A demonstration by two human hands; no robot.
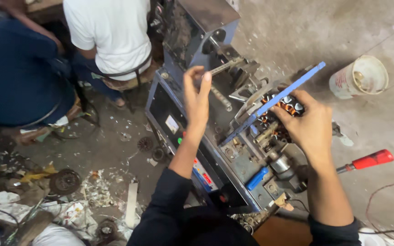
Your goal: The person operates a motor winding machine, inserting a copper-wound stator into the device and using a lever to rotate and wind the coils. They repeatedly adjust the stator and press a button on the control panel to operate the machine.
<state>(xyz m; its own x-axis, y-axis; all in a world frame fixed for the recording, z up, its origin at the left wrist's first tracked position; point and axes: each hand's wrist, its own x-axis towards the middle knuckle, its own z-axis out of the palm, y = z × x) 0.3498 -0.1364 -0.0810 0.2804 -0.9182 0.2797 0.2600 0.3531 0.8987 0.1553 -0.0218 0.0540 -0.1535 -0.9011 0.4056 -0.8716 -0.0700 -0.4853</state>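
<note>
left hand (197, 98) grip spread (raised over machine (215, 132)) | right hand (308, 125) grip pinching wound stator (282, 107)

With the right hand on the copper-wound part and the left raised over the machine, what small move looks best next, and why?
Probably bring the left hand down to steady the wound stator. The right hand alone rests on it, its fingers touching the copper coils beside the blue bar, while the left hangs open above the machine, holding nothing.

blue strip (274, 101) | copper-and-black stator (282, 105) – red handle (371, 160) | white bucket (360, 77)
</note>
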